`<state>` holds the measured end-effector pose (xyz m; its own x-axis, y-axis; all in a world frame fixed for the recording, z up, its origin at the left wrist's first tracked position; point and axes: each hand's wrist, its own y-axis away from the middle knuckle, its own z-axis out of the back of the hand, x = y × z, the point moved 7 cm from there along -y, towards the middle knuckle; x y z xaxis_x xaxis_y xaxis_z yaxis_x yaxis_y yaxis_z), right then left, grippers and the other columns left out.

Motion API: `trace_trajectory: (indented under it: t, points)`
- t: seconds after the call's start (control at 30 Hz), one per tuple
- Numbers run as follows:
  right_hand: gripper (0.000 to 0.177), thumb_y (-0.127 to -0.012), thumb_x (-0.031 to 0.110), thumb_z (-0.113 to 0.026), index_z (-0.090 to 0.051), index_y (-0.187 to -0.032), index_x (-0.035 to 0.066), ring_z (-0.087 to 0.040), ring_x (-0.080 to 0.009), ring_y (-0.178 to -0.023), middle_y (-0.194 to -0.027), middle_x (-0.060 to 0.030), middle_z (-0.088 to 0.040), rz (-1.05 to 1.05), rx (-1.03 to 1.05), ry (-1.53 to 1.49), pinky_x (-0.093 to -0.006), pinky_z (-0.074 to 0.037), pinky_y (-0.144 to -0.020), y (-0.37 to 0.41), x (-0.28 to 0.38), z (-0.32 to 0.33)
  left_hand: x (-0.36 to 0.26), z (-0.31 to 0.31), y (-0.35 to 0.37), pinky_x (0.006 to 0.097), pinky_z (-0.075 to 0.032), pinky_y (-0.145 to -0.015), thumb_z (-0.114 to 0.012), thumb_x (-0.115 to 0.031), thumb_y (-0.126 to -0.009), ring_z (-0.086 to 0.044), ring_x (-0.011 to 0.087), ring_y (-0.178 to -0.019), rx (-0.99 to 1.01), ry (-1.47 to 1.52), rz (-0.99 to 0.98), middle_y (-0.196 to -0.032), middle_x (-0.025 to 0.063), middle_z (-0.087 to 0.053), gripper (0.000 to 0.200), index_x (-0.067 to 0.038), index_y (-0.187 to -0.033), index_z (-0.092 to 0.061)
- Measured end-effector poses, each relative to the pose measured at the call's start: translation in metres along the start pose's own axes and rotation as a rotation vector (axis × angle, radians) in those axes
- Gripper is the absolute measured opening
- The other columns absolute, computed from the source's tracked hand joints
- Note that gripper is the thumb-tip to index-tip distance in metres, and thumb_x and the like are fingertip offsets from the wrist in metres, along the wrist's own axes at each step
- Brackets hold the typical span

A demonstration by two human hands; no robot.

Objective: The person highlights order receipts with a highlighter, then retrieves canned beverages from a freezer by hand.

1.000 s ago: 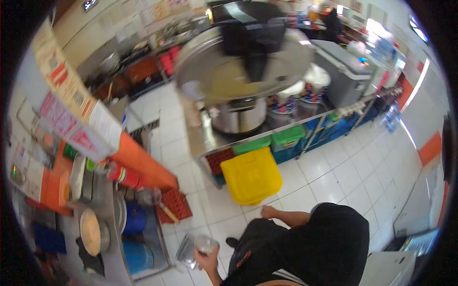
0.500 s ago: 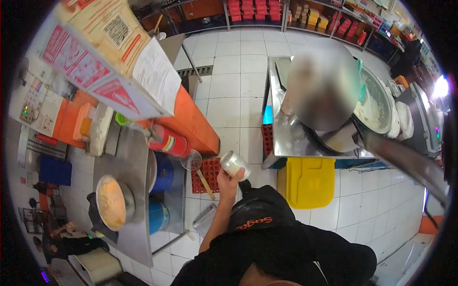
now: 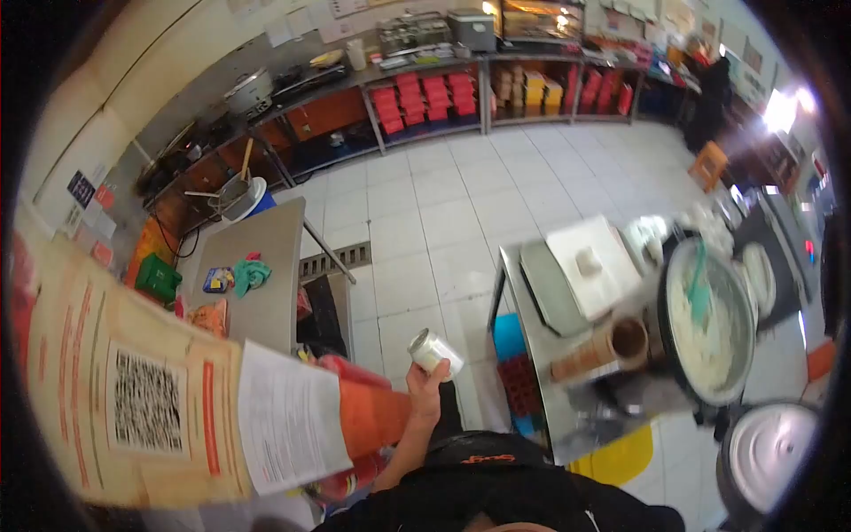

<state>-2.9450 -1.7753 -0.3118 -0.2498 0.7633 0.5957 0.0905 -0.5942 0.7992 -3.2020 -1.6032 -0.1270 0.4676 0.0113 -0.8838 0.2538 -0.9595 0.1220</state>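
Observation:
My left hand (image 3: 427,383) is closed around a silver can (image 3: 433,351), held in front of my body at waist height. The can is tilted, with its round end toward the upper left. Below the can are the white floor tiles and my black apron (image 3: 483,457). To the left of my left hand stands the orange lower part of a pillar (image 3: 377,413). My right hand does not show.
On the right, a steel table (image 3: 532,355) bears a white tray (image 3: 594,266), brown stacked cups (image 3: 603,348) and a large bowl (image 3: 749,355) with white contents and a green spatula (image 3: 698,297). A second steel table (image 3: 270,275) is ahead left. A lidded pot (image 3: 769,452) stands lower right.
My view has lifted and swung, so more of the far shelves and counter shows. The pillar now fills the lower left. My left hand keeps hold of the can.

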Motion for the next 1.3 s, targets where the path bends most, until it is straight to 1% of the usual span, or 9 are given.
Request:
trace_trajectory:
  t: [0.23,0.33,0.43,0.5,0.57,0.73,1.0,1.17,1.3]
  points:
    - [0.031,-0.09,0.031,-0.055,-0.063,-0.095,0.001,-0.059,-0.0184,-0.069,-0.079,-0.0064,-0.064,0.148,0.151,0.183,-0.0341,-0.047,-0.062,-0.107,0.211,0.016,-0.137,-0.018,-0.134,0.0288,-0.045,-0.085,-0.077,-0.013,-0.075,-0.057,0.0138,-0.096,0.106,-0.056,-0.231,-0.101,0.005,-0.06,0.046,0.001,-0.112,-0.055]
    - [0.031,-0.091,0.031,-0.056,-0.063,-0.095,0.001,-0.058,-0.0172,-0.07,-0.079,-0.0058,-0.064,0.156,0.217,0.202,-0.0331,-0.046,-0.061,-0.141,0.263,0.013,-0.179,0.0,-0.161,0.0314,-0.046,-0.086,-0.085,-0.017,-0.064,-0.061,0.017,-0.094,0.171,-0.646,-0.41,-0.099,0.009,-0.064,0.053,0.001,-0.108,-0.06]
    - [0.031,-0.091,0.031,-0.056,-0.063,-0.096,0.001,-0.058,-0.0161,-0.07,-0.08,-0.0052,-0.064,0.21,0.274,0.168,-0.0321,-0.046,-0.061,-0.187,0.336,0.0,-0.191,0.018,-0.197,0.0311,-0.046,-0.087,-0.085,-0.018,-0.063,-0.063,0.0172,-0.093,0.046,-0.677,-0.388,-0.096,0.0097,-0.066,0.053,0.0,-0.107,-0.061]
    - [0.028,-0.088,0.018,-0.058,-0.061,-0.106,-0.003,-0.061,-0.018,-0.084,-0.09,-0.0097,-0.065,0.233,0.265,0.238,-0.0297,-0.05,-0.073,-0.273,0.398,-0.001,-0.185,0.014,-0.235,0.0312,-0.046,-0.088,-0.085,-0.018,-0.064,-0.063,0.0176,-0.095,0.049,-0.697,-0.384,-0.098,0.0102,-0.068,0.053,0.0,-0.108,-0.061]
    - [0.035,-0.089,0.027,-0.062,-0.059,-0.109,-0.002,-0.06,-0.0159,-0.089,-0.095,-0.0086,-0.065,0.58,0.242,0.204,-0.03,-0.048,-0.081,-0.264,0.528,-0.024,-0.181,0.009,-0.272,0.0315,-0.046,-0.088,-0.085,-0.017,-0.064,-0.064,0.0173,-0.094,-0.024,-0.669,-0.401,-0.096,0.0097,-0.068,0.051,-0.001,-0.108,-0.062]
    - [0.058,-0.09,0.02,-0.064,-0.035,-0.137,0.001,-0.052,-0.0214,-0.116,-0.126,-0.0123,-0.051,0.784,0.952,0.139,-0.037,-0.043,-0.1,-0.17,0.725,-0.054,-0.162,-0.056,-0.387,0.0317,-0.047,-0.085,-0.083,-0.015,-0.066,-0.062,0.0191,-0.095,-0.07,-0.654,-0.386,-0.1,0.0104,-0.065,0.049,-0.001,-0.108,-0.061]
    - [0.061,-0.087,0.017,-0.067,-0.035,-0.136,-0.001,-0.051,-0.0217,-0.116,-0.127,-0.0138,-0.049,0.916,0.629,-0.043,-0.0367,-0.042,-0.099,-0.248,0.844,0.029,-0.15,-0.171,-0.552,0.0398,-0.046,-0.091,-0.078,-0.016,-0.07,-0.057,0.0328,-0.109,0.101,-0.854,-0.498,-0.117,0.0192,-0.053,0.08,0.0,-0.139,-0.039]
    - [0.052,-0.092,0.021,-0.059,-0.038,-0.135,0.0,-0.053,-0.0167,-0.111,-0.123,-0.01,-0.052,0.914,0.314,-0.228,-0.0321,-0.045,-0.094,-0.342,0.895,0.118,-0.138,-0.264,-0.659,0.0391,-0.045,-0.095,-0.077,-0.016,-0.072,-0.055,0.0347,-0.112,0.312,-0.919,-0.531,-0.119,0.0202,-0.054,0.077,0.003,-0.137,-0.041]
    - [0.046,-0.098,0.028,-0.05,-0.038,-0.134,0.003,-0.053,-0.0114,-0.108,-0.12,-0.0065,-0.053,0.737,0.41,-0.677,-0.0284,-0.047,-0.088,-0.37,0.931,0.192,-0.126,-0.345,-0.74,0.0383,-0.045,-0.095,-0.078,-0.017,-0.071,-0.056,0.0338,-0.113,0.566,-0.884,-0.627,-0.125,0.0218,-0.055,0.066,0.004,-0.128,-0.052]
